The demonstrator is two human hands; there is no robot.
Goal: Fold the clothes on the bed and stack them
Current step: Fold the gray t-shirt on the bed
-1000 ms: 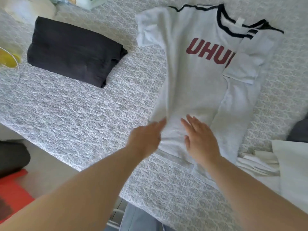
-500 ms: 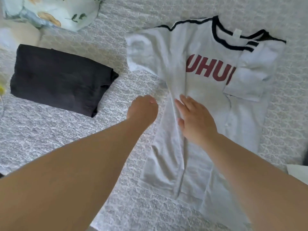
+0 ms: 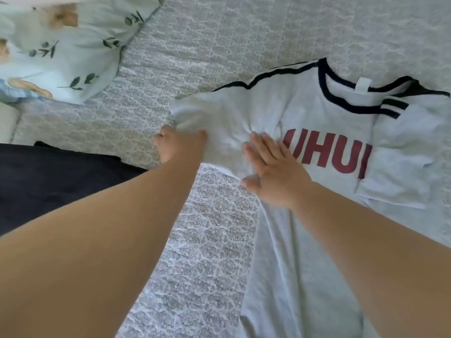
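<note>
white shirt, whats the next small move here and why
Probably fold the near sleeve inward: the left hand grips that sleeve's edge, while the right hand presses flat on the white shirt beside the red letters, anchoring a fold line. The far sleeve already lies folded over the chest, so this side seems next.

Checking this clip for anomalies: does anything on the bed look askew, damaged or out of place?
Nothing stands out. The white T-shirt is half folded, puckered only where the right hand presses it and the left hand grips its sleeve. No damage or spills show.
</note>
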